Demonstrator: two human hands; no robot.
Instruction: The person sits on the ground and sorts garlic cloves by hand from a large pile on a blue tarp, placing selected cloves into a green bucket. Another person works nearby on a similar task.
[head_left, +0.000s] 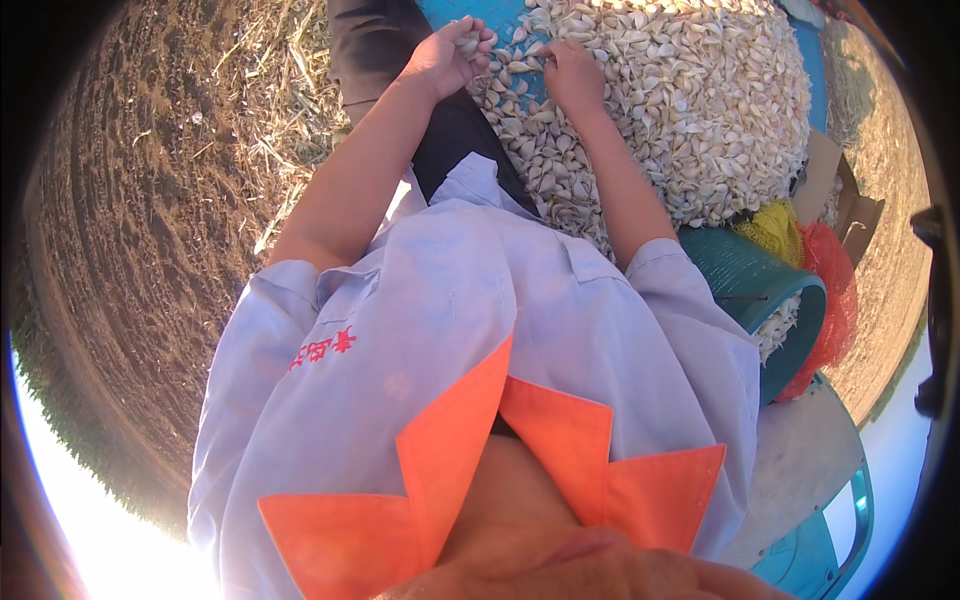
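Note:
My left hand (454, 58) is turned palm up over the edge of a blue surface (469, 10), its fingers curled around several garlic cloves (469, 46). To its right, my right hand (576, 79) reaches into loose cloves, its fingertips pinched at one garlic clove (535, 49). More cloves lie scattered between the two hands. A large heap of garlic cloves (697, 97) rises beside and beyond my right hand, and another spread of cloves (559, 154) lies under my right forearm, next to my leg.
A green bucket (806, 322) with garlic pieces inside lies tipped at my right. Beside it are a red mesh bag (829, 300), a yellow mesh bag (776, 232) and a cardboard box (859, 202). A teal-framed metal object (802, 465) stands behind. Dry straw (296, 112) covers soil at left.

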